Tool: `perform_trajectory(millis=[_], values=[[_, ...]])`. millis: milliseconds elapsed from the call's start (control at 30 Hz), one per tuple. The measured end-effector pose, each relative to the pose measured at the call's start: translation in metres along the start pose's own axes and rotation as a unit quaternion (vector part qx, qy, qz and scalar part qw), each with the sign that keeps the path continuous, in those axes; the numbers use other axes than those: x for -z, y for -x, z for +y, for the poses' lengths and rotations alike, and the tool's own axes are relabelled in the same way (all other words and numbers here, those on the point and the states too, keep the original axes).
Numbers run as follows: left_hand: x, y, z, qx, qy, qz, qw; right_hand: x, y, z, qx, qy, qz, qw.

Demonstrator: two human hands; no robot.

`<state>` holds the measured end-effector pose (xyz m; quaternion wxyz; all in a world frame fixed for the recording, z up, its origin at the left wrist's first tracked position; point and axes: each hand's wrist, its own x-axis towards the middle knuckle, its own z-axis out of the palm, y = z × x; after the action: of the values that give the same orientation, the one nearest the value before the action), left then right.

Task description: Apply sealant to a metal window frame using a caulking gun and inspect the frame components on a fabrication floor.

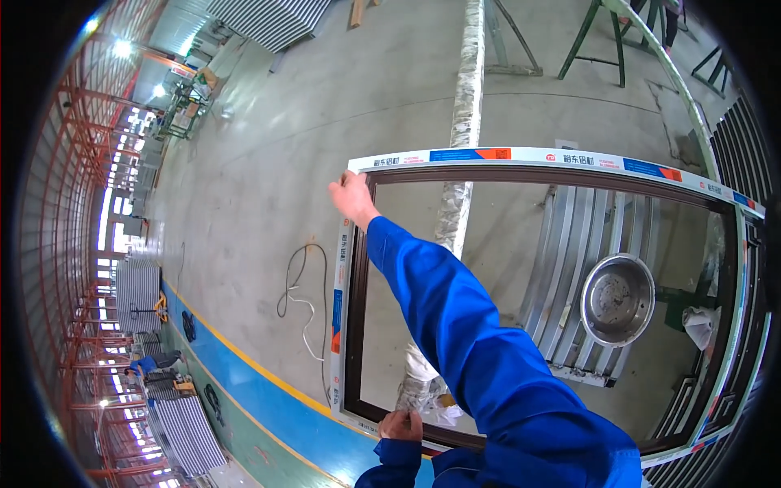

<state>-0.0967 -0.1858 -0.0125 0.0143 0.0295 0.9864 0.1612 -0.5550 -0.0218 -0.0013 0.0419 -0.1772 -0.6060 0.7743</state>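
A large window frame [358, 309], dark brown on the inside with printed white film on its outer faces, lies in front of me across a wrapped beam [468, 98]. My right hand [354, 199] reaches over to the far left corner, its fingers curled closed at the edge. At the near left corner my left hand [400, 424] is closed on the near rail, with thumb and fingers close together. Both arms wear blue sleeves. Some fingertips of each hand are hidden.
Through the opening show a metal basin [617, 299] and slatted metal profiles [561, 268]. A cable [285, 297] lies on the floor left of the frame. Green trestles [598, 45] stand at the back right. Stacked profiles [268, 20] and another person [154, 363] are farther off.
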Motion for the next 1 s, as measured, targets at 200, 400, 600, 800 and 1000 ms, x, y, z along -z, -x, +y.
perform_trajectory(millis=[200, 400, 600, 800, 1000], values=[[0.007, -0.004, 0.004, 0.014, -0.004, -0.012, 1.000, 0.009, 0.030, 0.022, 0.052, 0.014, -0.017, 0.998], [0.008, -0.007, 0.012, 0.008, -0.013, -0.004, 1.000, 0.023, 0.012, 0.020, 0.054, 0.094, 0.017, 0.994], [0.008, -0.008, 0.016, 0.006, -0.009, -0.006, 1.000, 0.020, 0.013, 0.034, 0.058, 0.110, -0.035, 0.992], [0.013, -0.009, 0.018, 0.017, -0.009, -0.011, 1.000, 0.026, 0.018, 0.025, 0.087, 0.155, -0.015, 0.984], [0.006, -0.009, 0.010, 0.003, -0.007, -0.001, 1.000, 0.033, 0.018, 0.038, 0.123, 0.180, -0.062, 0.974]])
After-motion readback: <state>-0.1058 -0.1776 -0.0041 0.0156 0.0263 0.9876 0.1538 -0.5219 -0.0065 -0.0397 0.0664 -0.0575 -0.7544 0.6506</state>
